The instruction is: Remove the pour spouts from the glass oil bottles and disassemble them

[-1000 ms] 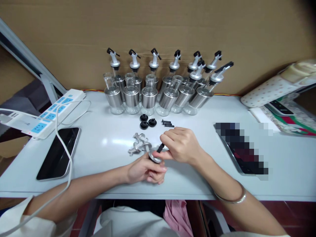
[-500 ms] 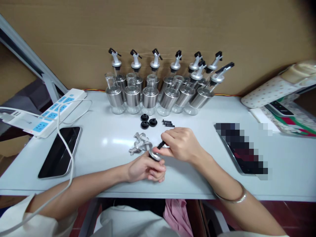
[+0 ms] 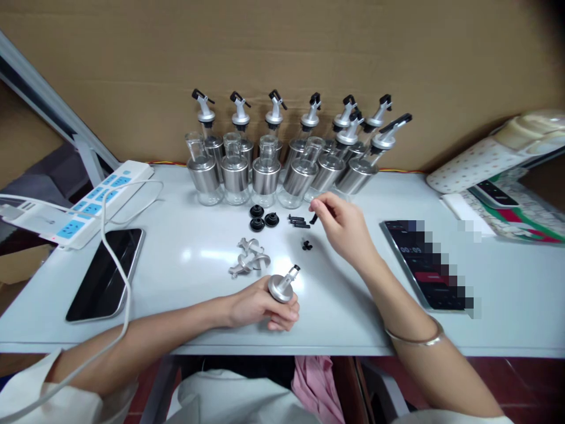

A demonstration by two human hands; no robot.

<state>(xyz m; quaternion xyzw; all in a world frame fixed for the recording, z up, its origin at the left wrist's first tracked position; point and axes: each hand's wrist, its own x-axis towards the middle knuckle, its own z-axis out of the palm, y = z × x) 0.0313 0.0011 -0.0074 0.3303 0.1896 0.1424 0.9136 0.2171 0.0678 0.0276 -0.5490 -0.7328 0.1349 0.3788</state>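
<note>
My left hand (image 3: 267, 303) is closed around a silver pourer spout (image 3: 282, 285) near the front edge of the table, its tube pointing up and to the right with a small black tip. Farther back, my right hand (image 3: 342, 227) pinches a small black lever (image 3: 313, 218) between thumb and fingertips, just beside several loose black levers (image 3: 299, 221). Tiny black caps (image 3: 307, 245) lie in front of those. Three round black stoppers (image 3: 257, 224) sit left of the levers. A small pile of silver spout pieces (image 3: 249, 259) rests beyond my left hand.
Glass and steel bottles (image 3: 266, 175) stand along the back, several with pourers fitted. A power strip (image 3: 95, 203), a cable and a phone (image 3: 106, 274) are at left. At right lie another phone (image 3: 424, 265) and a dotted flask (image 3: 481, 154).
My right hand has moved from the spout back to the black levers. My left hand still grips the spout, now fully in sight, and the tiny black caps are uncovered.
</note>
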